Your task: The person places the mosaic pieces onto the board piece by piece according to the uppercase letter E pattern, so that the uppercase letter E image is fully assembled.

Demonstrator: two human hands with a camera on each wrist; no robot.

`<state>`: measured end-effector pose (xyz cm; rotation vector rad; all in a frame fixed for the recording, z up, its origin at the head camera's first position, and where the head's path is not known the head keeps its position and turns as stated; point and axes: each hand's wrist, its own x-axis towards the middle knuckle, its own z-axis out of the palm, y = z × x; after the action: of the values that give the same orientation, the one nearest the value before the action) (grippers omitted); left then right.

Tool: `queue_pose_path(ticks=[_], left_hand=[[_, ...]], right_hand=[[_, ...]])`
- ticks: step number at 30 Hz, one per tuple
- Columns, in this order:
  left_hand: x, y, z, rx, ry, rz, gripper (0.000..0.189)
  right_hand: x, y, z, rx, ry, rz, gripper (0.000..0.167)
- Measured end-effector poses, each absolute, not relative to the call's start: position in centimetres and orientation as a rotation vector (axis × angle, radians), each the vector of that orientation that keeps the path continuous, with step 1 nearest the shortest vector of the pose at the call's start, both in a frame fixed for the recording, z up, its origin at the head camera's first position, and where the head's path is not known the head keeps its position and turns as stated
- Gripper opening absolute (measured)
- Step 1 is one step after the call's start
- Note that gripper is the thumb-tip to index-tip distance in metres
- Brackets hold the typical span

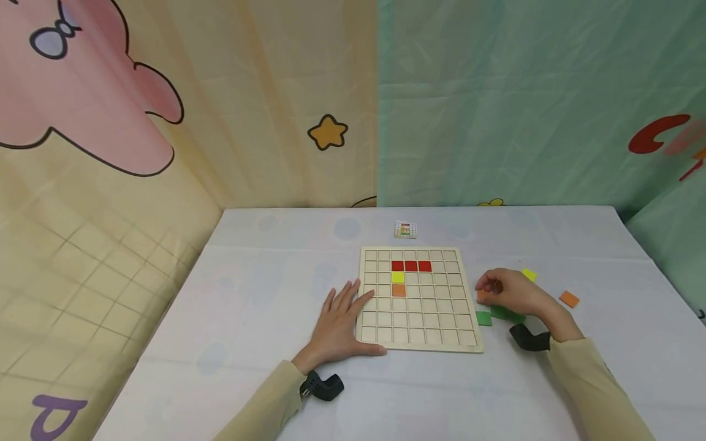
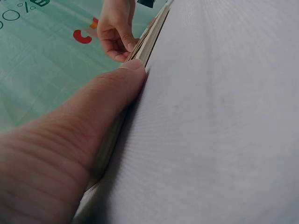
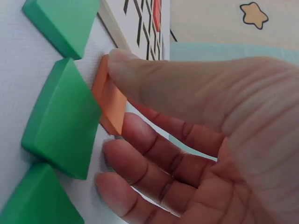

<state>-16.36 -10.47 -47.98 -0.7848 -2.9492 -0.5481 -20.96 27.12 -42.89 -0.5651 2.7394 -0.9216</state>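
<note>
A pale wooden grid board (image 1: 425, 321) lies on the table. Near its top, three red tiles (image 1: 410, 266) sit in a row, with one yellow tile (image 1: 398, 277) and one orange tile (image 1: 399, 290) below the leftmost. My left hand (image 1: 337, 324) rests along the board's left side, fingers spread and thumb at the near edge. Off the board's right side, my right hand (image 1: 513, 291) pinches another orange tile (image 3: 113, 100) between thumb and fingers, and this tile is tilted in the right wrist view. Several green tiles (image 3: 63, 116) lie beside that hand.
A small patterned card (image 1: 405, 229) lies behind the board. Right of the right hand is a loose orange tile (image 1: 569, 299); a yellow tile (image 1: 529, 274) shows just behind the hand. Printed curtains (image 1: 298, 73) hang along the back of the table.
</note>
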Motion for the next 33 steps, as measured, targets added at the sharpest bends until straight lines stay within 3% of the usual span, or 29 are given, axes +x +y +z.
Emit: queue_pose_path(ticks=[6, 23, 33], left_hand=[[-16.4, -10.5, -47.9, -0.782, -2.943, -0.542, 0.109], [-16.4, -10.3, -48.0, -0.776, -2.957, -0.540, 0.109], [-16.4, -10.4, -47.9, -0.776, -2.962, -0.540, 0.109]], right_hand=[[-20.7, 27.4, -42.4, -0.517, 2.708, -0.920, 0.026], [-20.9, 27.1, -42.5, -0.462, 2.835, -0.959, 0.019], [-21.0, 23.3, -43.2, -0.554, 3.015, -1.118, 0.015]])
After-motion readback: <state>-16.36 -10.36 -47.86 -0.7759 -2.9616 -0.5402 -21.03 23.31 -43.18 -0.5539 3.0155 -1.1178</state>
